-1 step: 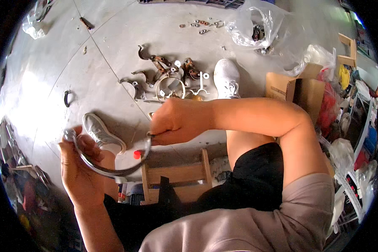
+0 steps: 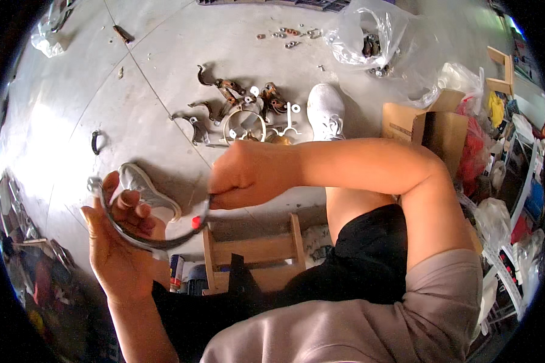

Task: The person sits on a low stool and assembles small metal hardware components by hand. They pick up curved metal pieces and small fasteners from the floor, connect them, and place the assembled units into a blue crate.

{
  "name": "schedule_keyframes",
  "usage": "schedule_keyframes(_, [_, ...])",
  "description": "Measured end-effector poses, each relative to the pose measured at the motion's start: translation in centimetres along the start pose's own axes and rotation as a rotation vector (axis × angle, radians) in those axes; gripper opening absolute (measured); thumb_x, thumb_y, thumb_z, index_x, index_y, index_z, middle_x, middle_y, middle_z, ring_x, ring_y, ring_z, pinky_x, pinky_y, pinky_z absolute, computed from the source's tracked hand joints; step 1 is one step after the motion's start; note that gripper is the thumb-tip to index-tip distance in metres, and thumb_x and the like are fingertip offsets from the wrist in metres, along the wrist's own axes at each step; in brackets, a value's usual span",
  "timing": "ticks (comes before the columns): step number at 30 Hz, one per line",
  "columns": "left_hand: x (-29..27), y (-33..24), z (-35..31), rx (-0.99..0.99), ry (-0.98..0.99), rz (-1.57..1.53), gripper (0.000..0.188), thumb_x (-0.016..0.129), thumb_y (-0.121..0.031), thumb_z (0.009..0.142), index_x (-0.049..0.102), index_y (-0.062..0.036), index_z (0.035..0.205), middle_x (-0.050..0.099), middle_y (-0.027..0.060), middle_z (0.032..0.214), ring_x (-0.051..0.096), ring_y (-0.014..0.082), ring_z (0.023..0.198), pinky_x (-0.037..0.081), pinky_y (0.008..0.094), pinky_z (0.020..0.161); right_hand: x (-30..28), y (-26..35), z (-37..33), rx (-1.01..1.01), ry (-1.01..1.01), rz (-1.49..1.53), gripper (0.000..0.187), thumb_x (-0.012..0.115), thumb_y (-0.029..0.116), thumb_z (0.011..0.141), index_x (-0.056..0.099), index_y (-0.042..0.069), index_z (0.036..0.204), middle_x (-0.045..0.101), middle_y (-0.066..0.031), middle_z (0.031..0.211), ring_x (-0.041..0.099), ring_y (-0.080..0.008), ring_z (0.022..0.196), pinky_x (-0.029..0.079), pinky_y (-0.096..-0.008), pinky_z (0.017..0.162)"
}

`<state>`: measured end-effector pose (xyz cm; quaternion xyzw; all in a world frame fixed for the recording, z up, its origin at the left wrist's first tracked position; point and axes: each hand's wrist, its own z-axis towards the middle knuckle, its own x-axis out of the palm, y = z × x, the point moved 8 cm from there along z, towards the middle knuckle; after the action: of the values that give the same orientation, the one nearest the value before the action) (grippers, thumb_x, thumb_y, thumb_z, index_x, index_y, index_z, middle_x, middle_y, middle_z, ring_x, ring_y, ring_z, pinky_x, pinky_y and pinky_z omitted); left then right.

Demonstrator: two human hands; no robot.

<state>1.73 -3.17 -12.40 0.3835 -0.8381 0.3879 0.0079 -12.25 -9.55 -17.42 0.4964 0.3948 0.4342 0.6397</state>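
A curved metal clamp band point(image 2: 157, 243), shaped like a half ring with a lug at its left end, hangs between my two hands. My right hand point(image 2: 242, 175) is closed in a fist round its right end, which the fingers hide. My left hand point(image 2: 118, 236) cradles the other side, thumb outside the curve and fingers curled loosely within it. On the floor beyond lie loose pipe clamps point(image 2: 225, 91), some rusty, and a pale clamp ring point(image 2: 244, 111).
A small wooden stool point(image 2: 254, 251) stands below my hands, beside a red-capped can point(image 2: 176, 272). An open cardboard box point(image 2: 399, 123) sits at right. Farther off are small nuts and bolts point(image 2: 292, 33), a clear plastic bag point(image 2: 369, 36), and a dark clamp piece point(image 2: 95, 143) at left.
The clamp band has shifted slightly left, and my right hand with it. The fingers of my left hand have loosened and spread a little.
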Motion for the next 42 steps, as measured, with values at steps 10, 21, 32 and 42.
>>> schedule_keyframes(10, [3.8,1.3,-2.6,0.060,0.436,-0.066,0.033,0.043,-0.040,0.088,0.047,-0.0071,0.094,0.058,0.0086,0.066,0.058,0.0261,0.071,0.038,0.0451,0.087,4.4,1.4,-0.1,0.107,0.074,0.231,0.030,0.056,0.030,0.079,0.056,0.002,0.068,0.054,-0.0184,0.064,0.055,-0.0324,0.060,0.044,-0.0373,0.056])
schedule_keyframes(21, [-1.7,-2.5,-0.8,0.149,-0.103,-0.100,0.019,0.036,-0.020,0.094,0.045,-0.0043,0.099,0.041,-0.0028,0.060,0.041,0.0060,0.049,0.041,0.0223,0.052,1.9,-12.4,-6.6,0.657,0.217,-0.273,0.027,0.059,0.031,0.074,0.063,0.005,0.081,0.062,-0.0158,0.077,0.060,-0.0298,0.074,0.046,-0.0396,0.066])
schedule_keyframes(32, [-3.1,-0.7,0.3,-0.012,-0.032,-0.314,0.022,0.036,-0.018,0.094,0.046,-0.0007,0.103,0.047,-0.0002,0.070,0.048,0.0088,0.059,0.048,0.0261,0.062,-18.8,-14.2,-13.8,0.629,-0.651,-0.874,0.047,0.064,0.024,0.072,0.051,0.010,0.115,0.058,-0.0142,0.104,0.059,-0.0255,0.088,0.047,-0.0362,0.075])
schedule_keyframes(42, [-2.1,0.5,0.5,-0.058,0.048,-0.298,0.022,0.036,-0.018,0.094,0.047,-0.0010,0.103,0.048,0.0006,0.072,0.050,0.0108,0.063,0.047,0.0275,0.062,-28.9,-10.2,-23.7,1.054,-1.081,-1.213,0.056,0.064,0.017,0.068,0.044,-0.007,0.115,0.048,-0.0275,0.113,0.046,-0.0374,0.108,0.037,-0.0400,0.091])
